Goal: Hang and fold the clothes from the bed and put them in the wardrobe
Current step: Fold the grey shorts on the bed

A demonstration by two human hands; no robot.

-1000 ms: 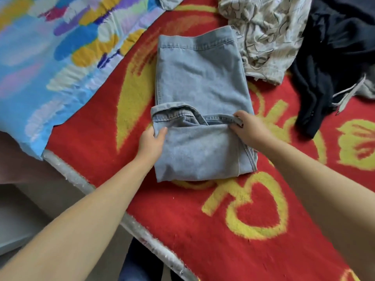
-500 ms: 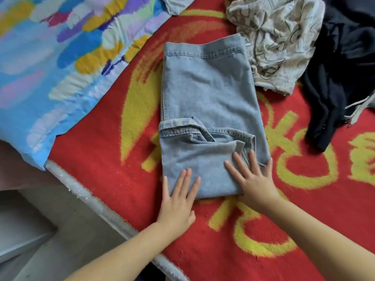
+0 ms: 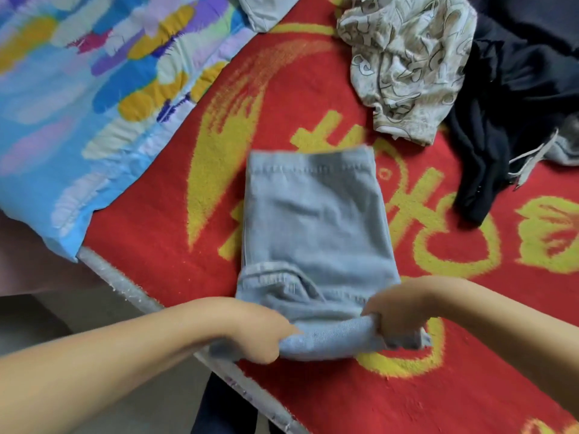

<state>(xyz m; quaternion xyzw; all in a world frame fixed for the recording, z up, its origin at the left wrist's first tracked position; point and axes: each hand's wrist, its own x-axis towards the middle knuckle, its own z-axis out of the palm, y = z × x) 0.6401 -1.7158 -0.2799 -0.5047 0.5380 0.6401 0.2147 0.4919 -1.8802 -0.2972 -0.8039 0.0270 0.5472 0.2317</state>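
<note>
Gripping folded jeans (image 3: 316, 220) near edge: left hand (image 3: 260, 332), right hand (image 3: 396, 311); fingertips hidden underneath.

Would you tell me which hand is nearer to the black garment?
Right. The right hand grips the jeans below the black garment; the left hand grips farther left.

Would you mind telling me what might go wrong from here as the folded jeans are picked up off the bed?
1. The left hand and right hand grip only the near edge of the folded jeans; the far layers could sag open and undo the fold.
2. That near edge sits close to the bed's edge, so a slip might drop them to the floor.
</note>
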